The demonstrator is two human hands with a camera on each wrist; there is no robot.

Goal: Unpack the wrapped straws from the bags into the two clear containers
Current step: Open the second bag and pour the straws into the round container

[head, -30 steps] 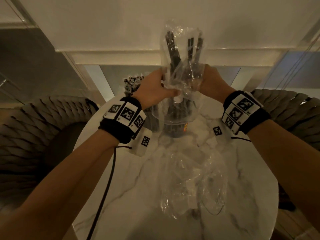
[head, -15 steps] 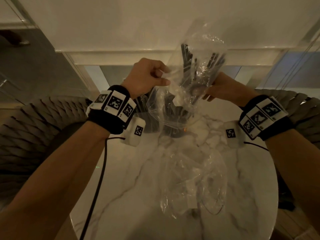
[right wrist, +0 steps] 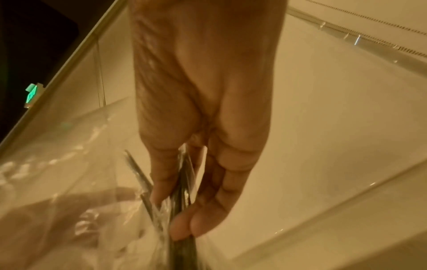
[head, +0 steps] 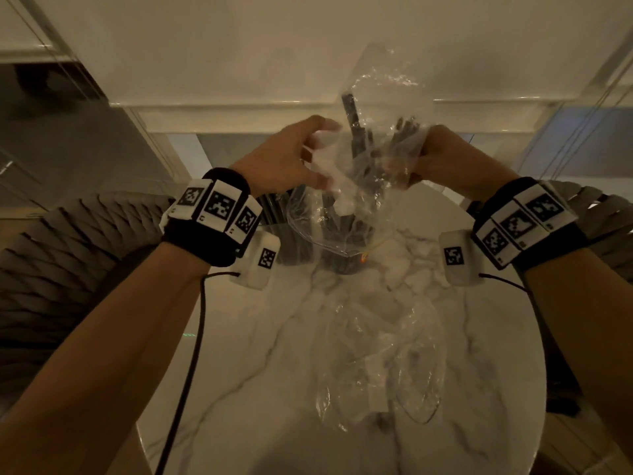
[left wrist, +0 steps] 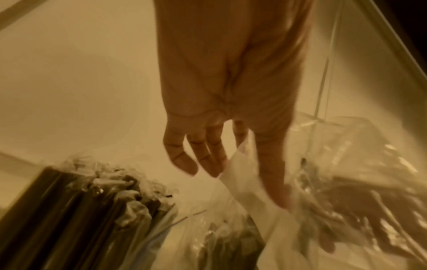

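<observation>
Both arms are reaching forward, raised: the left hand [head: 287, 156] is pinching the clear bag's [head: 373, 138] white flap, fingers loosely spread, while the right hand [head: 445, 156], at its 3 o'clock, is gripping bag and dark wrapped straws [head: 356, 132].

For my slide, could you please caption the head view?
Both hands, left hand and right hand, hold a clear bag of dark wrapped straws above the containers on a marble table.
</observation>
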